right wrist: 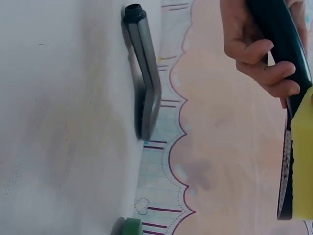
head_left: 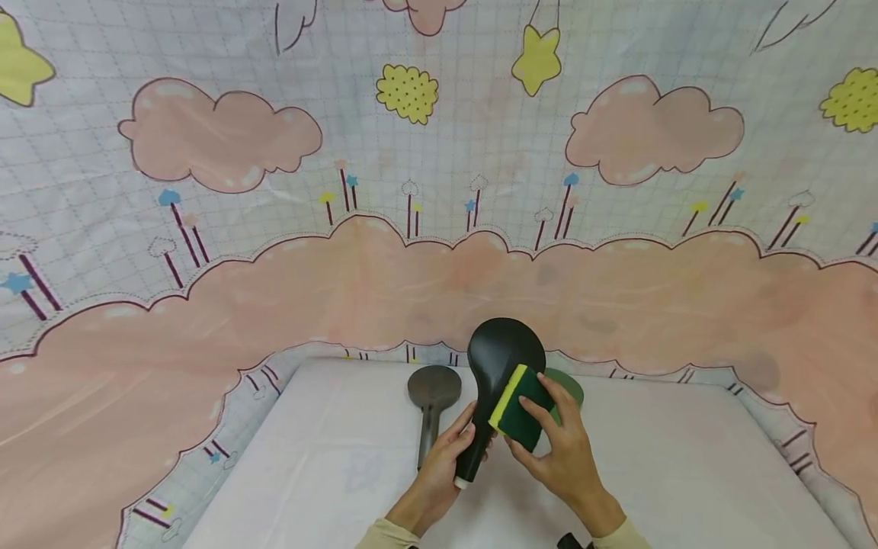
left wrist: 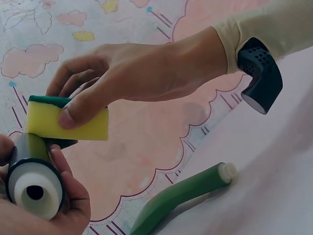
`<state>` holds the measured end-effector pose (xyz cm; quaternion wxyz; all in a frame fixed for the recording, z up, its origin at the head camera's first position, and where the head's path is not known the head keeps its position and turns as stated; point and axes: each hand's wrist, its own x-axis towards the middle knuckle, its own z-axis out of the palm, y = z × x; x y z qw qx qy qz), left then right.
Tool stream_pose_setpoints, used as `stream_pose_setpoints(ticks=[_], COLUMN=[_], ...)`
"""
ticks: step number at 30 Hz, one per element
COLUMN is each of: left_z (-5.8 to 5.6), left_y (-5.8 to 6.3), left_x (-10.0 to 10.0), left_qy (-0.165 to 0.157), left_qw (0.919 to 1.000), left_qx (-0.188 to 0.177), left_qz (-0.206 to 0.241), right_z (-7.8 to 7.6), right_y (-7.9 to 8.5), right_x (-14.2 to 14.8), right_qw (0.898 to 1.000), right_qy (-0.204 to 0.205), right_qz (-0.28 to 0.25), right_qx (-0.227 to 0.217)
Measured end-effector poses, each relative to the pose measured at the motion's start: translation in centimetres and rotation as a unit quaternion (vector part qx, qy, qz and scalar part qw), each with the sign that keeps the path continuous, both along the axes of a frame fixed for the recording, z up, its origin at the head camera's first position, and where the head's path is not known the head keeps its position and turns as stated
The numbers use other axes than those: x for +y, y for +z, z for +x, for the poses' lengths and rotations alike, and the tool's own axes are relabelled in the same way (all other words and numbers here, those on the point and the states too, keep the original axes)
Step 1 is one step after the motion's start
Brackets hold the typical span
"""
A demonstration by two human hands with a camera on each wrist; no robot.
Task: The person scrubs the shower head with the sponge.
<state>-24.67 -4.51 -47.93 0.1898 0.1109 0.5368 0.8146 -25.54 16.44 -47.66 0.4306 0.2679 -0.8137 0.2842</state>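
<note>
Good work here would likely have the left hand (head_left: 441, 448), curled round the handle of the black shower head (head_left: 499, 345), hold it steady above the desk (head_left: 309, 457), while the right hand (head_left: 572, 459), pinching the sponge (head_left: 527, 421) at the black shower head's right side, strokes lightly along its curve, yellow layer inward, since the dark green scouring side might dull the gloss; turning the handle should help in reaching the spray face, on the side away from the sponge. Left of the black shower head, a grey shower head (head_left: 434, 387) lies on the desk; the black one slants between the hands, smooth, with a broad round back, tapering neck and hollow white end; to its right, partly hidden by the sponge and right hand, is a green shower head (head_left: 573, 386)
</note>
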Motion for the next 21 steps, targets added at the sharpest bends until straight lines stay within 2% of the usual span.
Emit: stream_pose_setpoints(ticks=[4, 9, 15, 21], left_z=[0.00, 0.00, -0.17, -0.22], left_y=[0.03, 0.07, 0.16, 0.18], left_x=[0.20, 0.25, 0.24, 0.25], left_qy=[0.002, 0.013, 0.005, 0.000], left_qw=[0.9999, 0.9996, 0.9997, 0.9995], left_qx=[-0.012, -0.023, -0.015, -0.012], left_qz=[0.010, 0.014, 0.019, 0.030], right_z=[0.25, 0.15, 0.16, 0.51], right_y=[-0.08, -0.05, 0.15, 0.17], right_x=[0.19, 0.12, -0.20, -0.54], right_qw=[1.000, 0.999, 0.998, 0.997], right_qy=[0.012, 0.036, 0.059, 0.074], right_qz=[0.009, 0.018, 0.022, 0.024], right_qx=[-0.009, 0.003, 0.022, 0.021])
